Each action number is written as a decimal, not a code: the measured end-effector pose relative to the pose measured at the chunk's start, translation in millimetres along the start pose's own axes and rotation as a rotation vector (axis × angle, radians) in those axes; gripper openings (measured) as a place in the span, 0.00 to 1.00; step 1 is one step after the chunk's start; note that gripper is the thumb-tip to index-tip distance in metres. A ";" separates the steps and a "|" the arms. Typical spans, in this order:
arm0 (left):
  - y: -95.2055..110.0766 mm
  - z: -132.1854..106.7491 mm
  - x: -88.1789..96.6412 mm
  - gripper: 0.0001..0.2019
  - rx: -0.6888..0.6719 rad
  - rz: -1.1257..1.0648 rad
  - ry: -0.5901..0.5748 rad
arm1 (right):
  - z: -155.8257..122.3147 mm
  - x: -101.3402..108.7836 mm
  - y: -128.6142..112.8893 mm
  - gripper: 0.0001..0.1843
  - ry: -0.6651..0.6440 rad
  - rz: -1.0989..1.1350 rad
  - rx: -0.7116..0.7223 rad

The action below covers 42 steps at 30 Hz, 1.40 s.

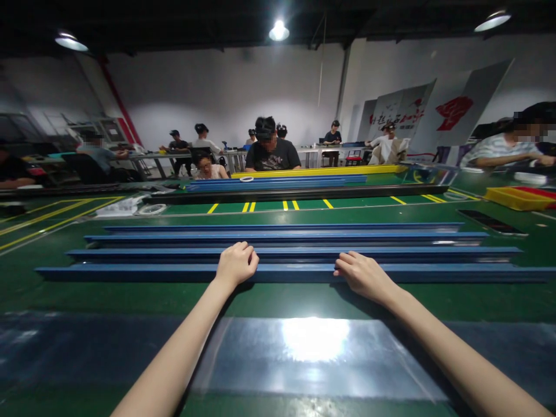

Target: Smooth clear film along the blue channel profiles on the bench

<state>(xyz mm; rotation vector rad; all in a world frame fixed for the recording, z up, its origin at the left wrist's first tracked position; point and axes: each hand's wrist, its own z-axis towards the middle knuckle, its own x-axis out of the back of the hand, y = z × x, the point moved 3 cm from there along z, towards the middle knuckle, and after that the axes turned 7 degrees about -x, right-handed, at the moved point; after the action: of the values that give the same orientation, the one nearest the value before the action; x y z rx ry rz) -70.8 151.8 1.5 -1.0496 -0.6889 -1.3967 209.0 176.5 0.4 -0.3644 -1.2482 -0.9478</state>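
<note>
Several long blue channel strips lie side by side across the green table (143, 298). My left hand (237, 264) is closed over the upper edge of the nearest blue channel strip (295, 273), left of its middle. Farther right, my right hand (364, 275) has its fingers curled over the same strip. Its thumb side faces the left hand, and the fingertips are partly hidden behind the strip's edge. Just beyond lies the second blue strip (295, 253), close to the fingers of both hands. A clear, shiny plastic sheet (243, 359) stretches under my forearms.
Beyond the strips lie a long black bar (304, 193), more blue strips (278, 183) and a yellow bar (317, 171). A phone (490, 222) and a yellow tray (515, 198) are at the right. A person (273, 153) sits opposite; others work farther back.
</note>
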 end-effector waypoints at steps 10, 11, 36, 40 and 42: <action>-3.1 10.4 -8.8 0.16 0.006 -0.004 0.024 | 16.1 -8.0 7.3 0.12 0.005 -0.015 -0.005; -4.0 11.1 -9.7 0.16 0.005 -0.001 0.029 | 17.3 -8.6 7.2 0.12 0.006 -0.018 -0.005; -6.1 19.7 -19.9 0.25 -0.003 0.044 -0.221 | 31.8 -8.2 -1.1 0.09 -0.068 0.044 -0.104; -4.0 17.2 -16.9 0.26 0.049 0.041 -0.248 | 29.2 -8.2 2.2 0.10 -0.107 0.136 -0.105; -3.3 14.3 -15.2 0.26 0.073 0.027 -0.247 | 26.4 -6.6 3.0 0.10 -0.140 0.182 -0.091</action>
<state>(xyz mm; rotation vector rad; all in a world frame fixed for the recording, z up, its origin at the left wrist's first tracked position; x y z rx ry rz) -72.8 171.6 -5.5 -1.1804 -0.8957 -1.2201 194.4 199.5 3.6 -0.6147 -1.2774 -0.8355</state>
